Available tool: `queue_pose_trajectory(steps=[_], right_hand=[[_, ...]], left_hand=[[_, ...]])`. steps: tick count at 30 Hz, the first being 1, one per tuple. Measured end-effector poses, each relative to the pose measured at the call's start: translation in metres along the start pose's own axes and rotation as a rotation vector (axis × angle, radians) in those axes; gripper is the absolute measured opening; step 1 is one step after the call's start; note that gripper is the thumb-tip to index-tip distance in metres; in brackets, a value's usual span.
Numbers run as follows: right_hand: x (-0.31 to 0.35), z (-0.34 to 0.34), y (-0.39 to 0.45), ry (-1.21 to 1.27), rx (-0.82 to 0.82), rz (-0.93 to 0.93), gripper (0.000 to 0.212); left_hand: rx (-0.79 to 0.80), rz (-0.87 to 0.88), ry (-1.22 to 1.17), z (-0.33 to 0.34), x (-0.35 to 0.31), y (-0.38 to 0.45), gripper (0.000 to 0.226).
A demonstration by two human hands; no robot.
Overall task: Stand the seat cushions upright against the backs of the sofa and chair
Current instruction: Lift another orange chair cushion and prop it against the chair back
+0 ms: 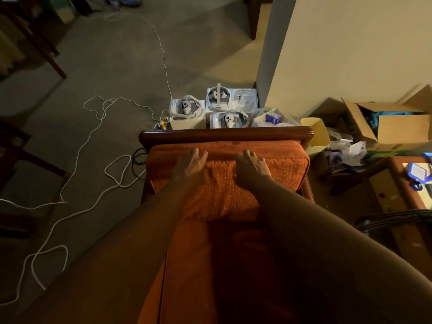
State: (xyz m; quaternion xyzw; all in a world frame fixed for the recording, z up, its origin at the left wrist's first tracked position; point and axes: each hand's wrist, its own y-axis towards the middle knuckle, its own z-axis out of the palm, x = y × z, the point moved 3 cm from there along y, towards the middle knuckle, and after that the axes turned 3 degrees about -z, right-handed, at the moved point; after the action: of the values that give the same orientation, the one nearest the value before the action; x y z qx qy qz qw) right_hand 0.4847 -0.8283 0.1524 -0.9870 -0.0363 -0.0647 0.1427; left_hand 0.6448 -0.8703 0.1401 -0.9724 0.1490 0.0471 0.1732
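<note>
An orange patterned seat cushion (224, 195) stands tilted against the chair's back, its top edge just under the dark wooden back rail (224, 134). My left hand (190, 166) lies flat on the cushion's upper left, fingers spread. Beside it, my right hand (251, 167) presses flat on the upper right of the same cushion. Neither hand grips it. Below the cushion the orange seat base (210, 265) shows between my forearms.
Behind the chair stand white boxes holding headsets (212, 108) and a plastic bag. White cable (93, 146) loops over the carpet at left. At right are a yellow bin (316, 132), an open cardboard box (392, 122), loose bags and a wooden table (397, 183). A wall corner rises behind.
</note>
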Motion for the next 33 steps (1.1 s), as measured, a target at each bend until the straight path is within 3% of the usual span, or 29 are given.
queue_pose_trajectory(steps=[9,12,16,25,33], right_hand=[[0.004,-0.021,-0.034,0.065,-0.022,0.087,0.05],[-0.006,-0.032,-0.062,0.106,-0.036,0.139,0.052],[-0.036,-0.044,-0.11,0.139,-0.07,0.247,0.051],[-0.148,-0.051,-0.287,0.224,-0.186,0.611,0.051],[-0.222,0.0,-0.556,0.344,-0.218,1.074,0.052]], left_hand=[[-0.063,0.114,0.134,-0.022,-0.025,-0.015,0.049],[-0.134,0.17,0.199,-0.032,-0.047,-0.023,0.037],[-0.119,0.247,0.227,-0.04,-0.097,-0.037,0.04],[-0.098,0.616,0.235,-0.028,-0.308,-0.107,0.046],[-0.011,1.027,0.343,0.051,-0.514,-0.294,0.057]])
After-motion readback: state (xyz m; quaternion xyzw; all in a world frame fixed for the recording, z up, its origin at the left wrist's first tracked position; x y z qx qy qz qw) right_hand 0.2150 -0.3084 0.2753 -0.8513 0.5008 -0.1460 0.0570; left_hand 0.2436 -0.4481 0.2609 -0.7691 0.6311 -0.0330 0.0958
